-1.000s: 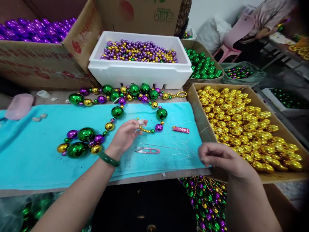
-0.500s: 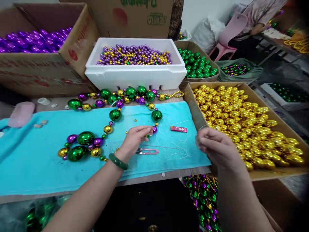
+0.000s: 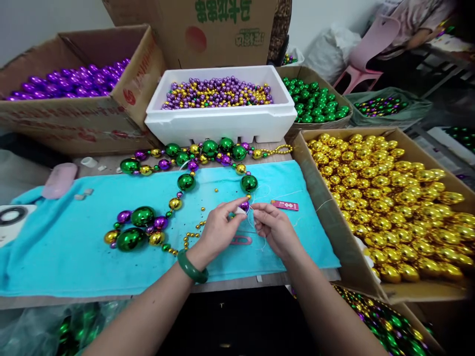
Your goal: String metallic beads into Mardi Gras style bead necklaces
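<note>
My left hand (image 3: pixel 221 225), with a green bangle (image 3: pixel 192 267) at the wrist, is closed in a pinch at the end of a bead garland. Thin white thread (image 3: pixel 251 210) runs between its fingertips and my right hand (image 3: pixel 273 225), which pinches it close by. A purple bead (image 3: pixel 244 204) shows just behind the fingertips, below a large green bead (image 3: pixel 249 183). The garland's other side carries a green bead (image 3: pixel 186 182) and a cluster with large green beads (image 3: pixel 131 239). Pink thread snips (image 3: pixel 241 240) lie partly hidden under my hands.
A blue towel (image 3: pixel 81 267) covers the table. A small red packet (image 3: pixel 285 205) lies right of my hands. Behind stands a white foam box (image 3: pixel 218 123) of small beads; a carton (image 3: pixel 326 207) of gold beads is at right, a carton (image 3: pixel 85 116) of purple ones at left.
My right hand has come left from beside the gold-bead carton to meet my left hand at the thread. The view has shifted, so the table things appear farther right and slightly lower.
</note>
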A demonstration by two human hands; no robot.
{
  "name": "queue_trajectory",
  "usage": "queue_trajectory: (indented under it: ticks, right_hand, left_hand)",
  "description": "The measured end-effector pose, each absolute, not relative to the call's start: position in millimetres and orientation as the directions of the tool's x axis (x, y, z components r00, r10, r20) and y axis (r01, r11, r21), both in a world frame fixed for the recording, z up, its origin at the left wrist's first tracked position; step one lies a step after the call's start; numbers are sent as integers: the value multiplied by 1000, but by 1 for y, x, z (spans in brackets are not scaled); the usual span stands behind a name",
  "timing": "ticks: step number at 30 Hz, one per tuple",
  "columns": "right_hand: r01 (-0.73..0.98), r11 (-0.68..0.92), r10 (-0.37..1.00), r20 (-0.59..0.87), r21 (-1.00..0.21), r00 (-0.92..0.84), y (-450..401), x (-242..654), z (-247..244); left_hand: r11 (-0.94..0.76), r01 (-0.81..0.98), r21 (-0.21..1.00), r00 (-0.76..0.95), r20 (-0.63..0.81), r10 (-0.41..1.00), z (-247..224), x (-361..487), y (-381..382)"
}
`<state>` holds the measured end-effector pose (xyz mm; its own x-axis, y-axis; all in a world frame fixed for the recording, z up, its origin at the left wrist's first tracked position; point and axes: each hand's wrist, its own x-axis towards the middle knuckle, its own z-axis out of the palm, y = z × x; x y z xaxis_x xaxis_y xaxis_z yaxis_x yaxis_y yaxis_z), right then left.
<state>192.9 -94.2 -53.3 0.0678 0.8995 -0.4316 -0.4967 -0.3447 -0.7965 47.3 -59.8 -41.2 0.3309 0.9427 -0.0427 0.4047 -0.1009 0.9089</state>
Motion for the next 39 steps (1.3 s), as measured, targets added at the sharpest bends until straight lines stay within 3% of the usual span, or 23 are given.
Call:
queue_trajectory:
  ticks: [4, 9, 11, 19, 39]
  right_hand:
    - [-469, -333, 908, -413, -818, 76, -91, 187, -58]
    - [-447, -279, 910, -382, -850, 158, -88, 183, -60]
    - [-438, -256, 915, -362, -862, 179, -88, 181, -60]
    - [-462, -140, 964, -226, -876, 138, -93, 179, -64]
    - [-407, -168, 959, -245, -898, 145, -98, 177, -67]
  left_hand:
    - [-53, 349, 936, 351, -78, 933, -43, 49, -59]
    - [291, 198, 936, 390, -347, 853, -46, 51, -56]
    - [353, 147, 924, 398, -382, 834, -46, 51, -55]
    - [359, 43, 932, 320, -353, 879, -46, 50, -59]
    - [441, -23, 897, 331, -410, 850, -43, 54, -63]
